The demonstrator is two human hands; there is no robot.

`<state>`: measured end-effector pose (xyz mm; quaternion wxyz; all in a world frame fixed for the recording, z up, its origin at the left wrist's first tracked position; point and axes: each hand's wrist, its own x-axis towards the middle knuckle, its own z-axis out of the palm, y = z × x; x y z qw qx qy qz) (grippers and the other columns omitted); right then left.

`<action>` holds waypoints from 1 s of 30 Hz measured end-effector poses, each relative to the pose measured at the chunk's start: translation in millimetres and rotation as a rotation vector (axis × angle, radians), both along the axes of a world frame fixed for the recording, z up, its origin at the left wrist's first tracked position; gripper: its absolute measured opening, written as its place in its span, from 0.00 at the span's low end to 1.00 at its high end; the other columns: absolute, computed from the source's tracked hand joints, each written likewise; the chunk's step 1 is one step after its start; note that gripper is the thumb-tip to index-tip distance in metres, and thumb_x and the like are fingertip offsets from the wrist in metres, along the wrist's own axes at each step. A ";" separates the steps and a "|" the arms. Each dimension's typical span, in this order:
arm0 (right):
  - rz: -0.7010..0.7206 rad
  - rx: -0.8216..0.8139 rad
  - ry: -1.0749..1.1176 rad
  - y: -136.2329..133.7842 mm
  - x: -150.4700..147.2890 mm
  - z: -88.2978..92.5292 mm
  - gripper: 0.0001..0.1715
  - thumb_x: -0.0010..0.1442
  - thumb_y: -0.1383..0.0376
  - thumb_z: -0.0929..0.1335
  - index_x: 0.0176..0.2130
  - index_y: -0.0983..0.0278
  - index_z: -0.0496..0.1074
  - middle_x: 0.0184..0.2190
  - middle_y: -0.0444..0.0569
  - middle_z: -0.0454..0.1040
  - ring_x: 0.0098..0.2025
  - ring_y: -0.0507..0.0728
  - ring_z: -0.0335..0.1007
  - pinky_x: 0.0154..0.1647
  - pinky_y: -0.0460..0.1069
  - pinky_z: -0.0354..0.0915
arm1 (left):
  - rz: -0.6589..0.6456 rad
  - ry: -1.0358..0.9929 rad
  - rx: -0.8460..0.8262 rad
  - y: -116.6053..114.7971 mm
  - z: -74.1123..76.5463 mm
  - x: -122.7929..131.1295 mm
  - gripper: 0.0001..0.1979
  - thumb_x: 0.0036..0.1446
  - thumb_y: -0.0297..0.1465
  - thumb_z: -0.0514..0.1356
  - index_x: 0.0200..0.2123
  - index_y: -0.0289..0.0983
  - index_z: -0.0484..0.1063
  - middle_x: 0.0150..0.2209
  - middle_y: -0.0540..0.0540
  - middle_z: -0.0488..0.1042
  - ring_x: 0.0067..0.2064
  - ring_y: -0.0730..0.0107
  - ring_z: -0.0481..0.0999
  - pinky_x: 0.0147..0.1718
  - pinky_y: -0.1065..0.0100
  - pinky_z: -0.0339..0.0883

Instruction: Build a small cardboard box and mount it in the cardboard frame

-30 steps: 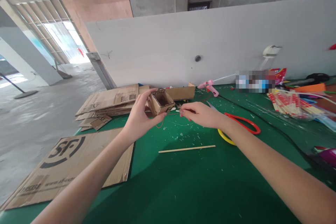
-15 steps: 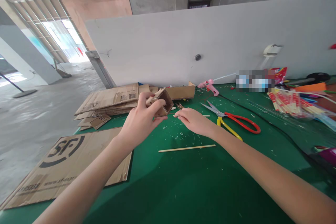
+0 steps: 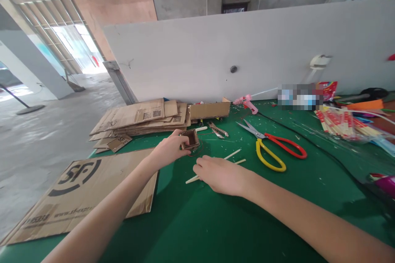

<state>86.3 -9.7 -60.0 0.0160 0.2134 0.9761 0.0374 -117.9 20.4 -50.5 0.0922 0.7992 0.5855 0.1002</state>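
Observation:
My left hand (image 3: 171,146) is closed round the side of a small open cardboard box (image 3: 194,137), held low at the table with its open end facing me. Thin red wire (image 3: 201,148) shows beside the box. To the right, my right hand (image 3: 216,174) is low over the green table, its fingers closed on a thin wooden stick (image 3: 191,179). A paler stick (image 3: 233,154) shows beyond that hand, and another stick end (image 3: 241,161) comes out beside the wrist. The fingers hide where the sticks cross.
Scissors (image 3: 265,136) with red and yellow handles lie right of my hands. Beyond are pliers (image 3: 218,130), a pink glue gun (image 3: 248,102) and its black cable. Stacked cardboard (image 3: 132,117) and a flat printed sheet (image 3: 123,176) lie left. Bagged sticks (image 3: 336,123) lie far right.
My left hand has lowered the cardboard box towards the table and turned it. My right hand has come down and nearer to me, onto the sticks. The pliers now show fully.

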 end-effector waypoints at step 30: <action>-0.633 -0.915 1.479 112.6 57.6 33.4 0.37 0.54 0.47 0.69 0.58 0.56 0.60 0.53 0.54 0.67 0.35 0.56 0.74 0.17 0.45 0.68 | -0.005 0.267 0.368 4.2 43.3 22.2 0.31 0.62 0.40 0.54 0.65 0.41 0.49 0.64 0.40 0.60 0.59 0.52 0.68 0.51 0.54 0.69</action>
